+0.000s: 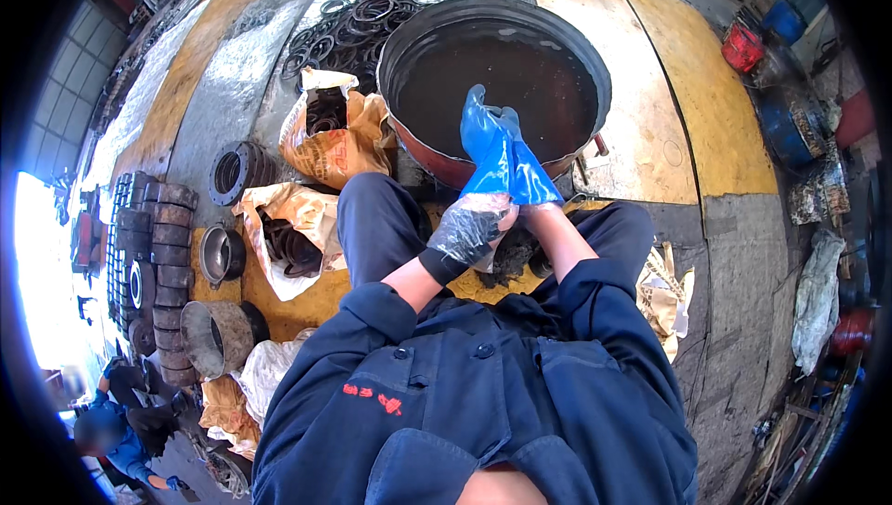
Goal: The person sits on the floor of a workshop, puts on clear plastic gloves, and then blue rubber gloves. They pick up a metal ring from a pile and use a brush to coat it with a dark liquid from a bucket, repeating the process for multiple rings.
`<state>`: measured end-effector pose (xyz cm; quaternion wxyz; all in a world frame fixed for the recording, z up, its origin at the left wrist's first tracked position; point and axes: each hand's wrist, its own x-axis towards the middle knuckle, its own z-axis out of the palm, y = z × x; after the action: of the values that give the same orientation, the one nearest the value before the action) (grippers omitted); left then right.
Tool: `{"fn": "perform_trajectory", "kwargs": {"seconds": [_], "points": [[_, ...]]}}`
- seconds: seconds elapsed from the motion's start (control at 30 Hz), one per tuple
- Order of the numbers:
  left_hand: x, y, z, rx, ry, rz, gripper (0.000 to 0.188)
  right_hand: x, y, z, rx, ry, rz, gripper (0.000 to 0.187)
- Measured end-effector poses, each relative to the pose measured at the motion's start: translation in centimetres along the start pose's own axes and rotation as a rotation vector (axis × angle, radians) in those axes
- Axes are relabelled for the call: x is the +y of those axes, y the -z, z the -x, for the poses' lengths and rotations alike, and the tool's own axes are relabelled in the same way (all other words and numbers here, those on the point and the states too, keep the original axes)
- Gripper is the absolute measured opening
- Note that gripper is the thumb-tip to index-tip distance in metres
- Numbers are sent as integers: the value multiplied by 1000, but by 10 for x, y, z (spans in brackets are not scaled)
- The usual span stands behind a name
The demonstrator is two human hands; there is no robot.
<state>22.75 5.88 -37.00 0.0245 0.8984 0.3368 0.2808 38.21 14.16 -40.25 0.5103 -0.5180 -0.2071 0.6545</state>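
A long blue rubber glove [491, 138] points away from me over the near rim of a large round tub [602, 68] of dark liquid. My left hand [469, 226], in a thin clear plastic covering with a black band at the wrist, is closed on the glove's cuff. From the right, my bare forearm runs into that cuff, so my right hand [530, 180] is inside the glove. Its fingers are hidden, and I cannot see how far they reach into the glove's bent tips. Both hands are close together, between my knees.
Many dark rings [348, 31] are heaped beyond the tub's left side. Two open paper sacks [348, 147] hold more rings. Metal cylinders [216, 333] and stacked round parts [172, 254] stand left. Another person [130, 440] is at lower left. Drums [790, 124] line the right.
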Motion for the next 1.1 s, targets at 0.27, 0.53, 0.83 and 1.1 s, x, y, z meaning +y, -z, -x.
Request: {"fn": "perform_trajectory", "kwargs": {"seconds": [0.27, 0.53, 0.83, 1.1], "points": [[8, 11, -27, 29, -36, 117, 36, -13, 5, -11, 11, 46, -48, 32], [17, 31, -45, -165, -71, 130, 61, -33, 19, -33, 38, 134, -108, 30], [39, 83, -65, 10, 126, 817, 41, -72, 30, -84, 70, 206, -161, 28], [62, 137, -62, 216, 381, 1526, 64, -74, 26, -95, -66, 199, -220, 27]]}}
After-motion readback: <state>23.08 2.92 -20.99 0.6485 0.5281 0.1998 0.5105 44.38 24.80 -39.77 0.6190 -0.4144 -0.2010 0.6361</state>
